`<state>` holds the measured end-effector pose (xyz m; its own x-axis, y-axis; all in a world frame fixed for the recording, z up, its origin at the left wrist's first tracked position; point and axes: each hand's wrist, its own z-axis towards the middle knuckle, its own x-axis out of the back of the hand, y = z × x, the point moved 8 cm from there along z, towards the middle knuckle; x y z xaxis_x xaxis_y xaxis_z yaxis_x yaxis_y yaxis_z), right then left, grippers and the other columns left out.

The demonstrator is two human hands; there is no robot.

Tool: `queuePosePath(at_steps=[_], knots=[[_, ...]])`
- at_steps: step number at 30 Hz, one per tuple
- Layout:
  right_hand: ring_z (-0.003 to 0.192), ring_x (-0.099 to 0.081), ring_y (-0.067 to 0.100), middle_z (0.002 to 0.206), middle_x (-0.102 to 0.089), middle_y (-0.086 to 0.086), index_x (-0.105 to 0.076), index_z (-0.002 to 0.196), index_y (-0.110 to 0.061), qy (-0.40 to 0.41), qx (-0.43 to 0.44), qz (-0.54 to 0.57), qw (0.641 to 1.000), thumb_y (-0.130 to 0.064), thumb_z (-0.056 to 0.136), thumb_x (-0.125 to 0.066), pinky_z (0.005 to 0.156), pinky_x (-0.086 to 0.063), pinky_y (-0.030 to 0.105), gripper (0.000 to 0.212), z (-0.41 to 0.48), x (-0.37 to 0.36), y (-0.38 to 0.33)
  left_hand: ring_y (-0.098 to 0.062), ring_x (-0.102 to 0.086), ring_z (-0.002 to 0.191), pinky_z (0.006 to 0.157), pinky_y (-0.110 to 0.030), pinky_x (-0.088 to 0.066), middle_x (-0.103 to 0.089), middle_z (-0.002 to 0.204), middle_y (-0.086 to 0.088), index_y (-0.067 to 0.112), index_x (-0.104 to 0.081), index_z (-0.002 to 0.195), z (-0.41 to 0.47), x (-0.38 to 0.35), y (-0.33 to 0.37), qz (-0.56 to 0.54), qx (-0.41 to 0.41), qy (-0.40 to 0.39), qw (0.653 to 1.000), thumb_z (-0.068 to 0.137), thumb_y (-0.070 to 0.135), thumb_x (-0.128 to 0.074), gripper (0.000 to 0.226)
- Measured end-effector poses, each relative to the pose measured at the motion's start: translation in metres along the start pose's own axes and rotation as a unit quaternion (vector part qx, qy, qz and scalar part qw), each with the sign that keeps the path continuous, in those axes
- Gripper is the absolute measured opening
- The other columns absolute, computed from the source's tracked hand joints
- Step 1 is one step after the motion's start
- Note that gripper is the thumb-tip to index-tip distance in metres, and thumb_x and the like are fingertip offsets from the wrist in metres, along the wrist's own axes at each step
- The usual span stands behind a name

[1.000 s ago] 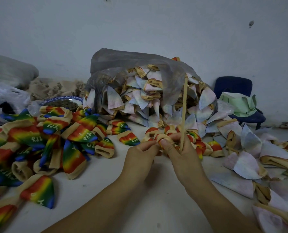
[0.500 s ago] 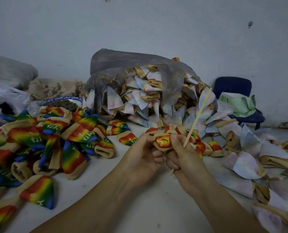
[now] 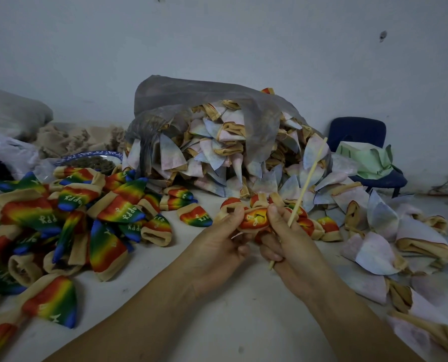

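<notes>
Left hand [image 3: 217, 246] and right hand [image 3: 293, 244] pinch a small rainbow fabric pouch [image 3: 255, 218] between them. The right hand also grips a thin wooden stick [image 3: 309, 178] that slants upward. Left of the left hand, a heap of rainbow pouches [image 3: 118, 207] shows the white letters "appy".

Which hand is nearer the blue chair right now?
Right. The right hand, holding the stick, is down-left of the blue chair; the left hand, gripping the rainbow piece, lies farther left, beyond the right hand.
</notes>
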<state>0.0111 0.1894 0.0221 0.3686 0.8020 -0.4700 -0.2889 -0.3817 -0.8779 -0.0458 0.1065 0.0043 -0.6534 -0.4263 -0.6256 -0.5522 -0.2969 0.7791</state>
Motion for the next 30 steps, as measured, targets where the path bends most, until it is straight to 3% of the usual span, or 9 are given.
queuePosePath(at_steps=[6,8,10,13,15,17,22,27,30], knots=[[0.035,-0.022,0.002,0.047,-0.039,-0.009,-0.052,0.087,-0.017,-0.025,-0.006,0.024,0.999,-0.030,0.090,-0.053,0.036,-0.020,0.015,0.013,-0.002,-0.003,-0.003,-0.006,-0.049,0.053,0.043,-0.016,-0.038,-0.062,0.072,-0.002,0.008,-0.073,0.081,0.003,0.019,0.011,-0.103,-0.022,0.054,0.993,0.079,0.018,-0.066,0.013],[0.034,-0.023,0.002,0.047,-0.035,-0.009,-0.051,0.089,-0.018,-0.011,0.002,0.000,1.000,-0.029,0.087,-0.054,0.036,-0.020,0.016,0.012,-0.002,0.001,-0.003,-0.007,-0.051,0.054,0.045,-0.018,-0.039,-0.066,0.074,-0.002,0.008,-0.072,0.082,0.001,0.022,0.014,-0.077,-0.038,0.087,0.992,0.079,0.027,-0.065,0.020],[0.035,-0.023,0.003,0.048,-0.032,-0.008,-0.052,0.088,-0.018,0.003,0.011,-0.025,1.000,-0.029,0.084,-0.057,0.036,-0.021,0.016,0.013,-0.001,0.003,-0.003,-0.006,-0.059,0.067,0.058,-0.020,-0.044,-0.070,0.086,0.004,0.017,-0.069,0.100,-0.002,0.026,0.017,0.078,-0.063,0.128,0.987,0.077,0.047,-0.066,0.038],[0.036,-0.029,0.002,0.049,-0.040,-0.007,-0.052,0.090,-0.017,0.007,0.021,-0.044,0.999,-0.030,0.084,-0.059,0.035,-0.025,0.015,0.015,-0.001,0.003,-0.002,0.010,-0.055,0.108,0.083,-0.012,-0.047,-0.054,0.129,0.018,0.052,-0.058,0.114,-0.012,0.008,0.031,0.363,-0.188,0.116,0.905,0.080,0.062,-0.066,0.036],[0.036,-0.033,0.001,0.051,-0.045,-0.007,-0.054,0.090,-0.017,0.008,0.009,-0.046,0.999,-0.032,0.083,-0.061,0.035,-0.027,0.015,0.018,-0.001,0.002,0.000,0.014,-0.037,0.128,0.099,-0.008,-0.038,-0.039,0.141,0.026,0.055,-0.046,0.127,-0.017,-0.013,0.033,0.489,-0.267,0.058,0.828,0.086,0.049,-0.063,0.044],[0.035,-0.029,0.003,0.050,-0.041,-0.006,-0.058,0.083,-0.019,0.006,-0.011,-0.042,0.999,-0.037,0.081,-0.063,0.035,-0.025,0.016,0.019,-0.002,0.002,0.004,0.007,-0.033,0.136,0.110,-0.017,-0.033,-0.041,0.144,0.024,0.047,-0.043,0.137,-0.016,-0.021,0.027,0.557,-0.291,0.026,0.777,0.092,0.036,-0.062,0.050],[0.037,-0.025,0.004,0.051,-0.036,-0.005,-0.059,0.073,-0.021,0.023,-0.031,-0.053,0.998,-0.036,0.091,-0.056,0.035,-0.024,0.017,0.023,-0.003,0.003,0.007,0.010,-0.044,0.120,0.097,-0.011,-0.040,-0.048,0.123,0.032,0.055,-0.046,0.121,-0.019,-0.018,0.033,0.543,-0.301,0.041,0.783,0.090,0.037,-0.063,0.039],[0.039,-0.026,0.006,0.047,-0.034,-0.008,-0.058,0.071,-0.026,0.049,-0.046,-0.179,0.982,-0.039,0.097,-0.048,0.040,-0.024,0.021,0.031,-0.005,0.004,0.010,0.009,-0.059,0.093,0.070,-0.010,-0.050,-0.060,0.097,0.031,0.055,-0.059,0.088,-0.009,0.001,0.027,0.414,-0.185,0.086,0.887,0.062,0.063,-0.069,0.029],[0.038,-0.033,0.004,0.046,-0.042,-0.010,-0.060,0.065,-0.034,0.043,-0.063,-0.265,0.961,-0.043,0.098,-0.044,0.044,-0.028,0.024,0.038,-0.008,-0.002,0.020,-0.001,-0.062,0.068,0.062,-0.013,-0.049,-0.062,0.073,0.015,0.038,-0.059,0.075,-0.006,0.008,0.022,0.361,-0.160,0.095,0.914,0.075,0.054,-0.073,0.021]])
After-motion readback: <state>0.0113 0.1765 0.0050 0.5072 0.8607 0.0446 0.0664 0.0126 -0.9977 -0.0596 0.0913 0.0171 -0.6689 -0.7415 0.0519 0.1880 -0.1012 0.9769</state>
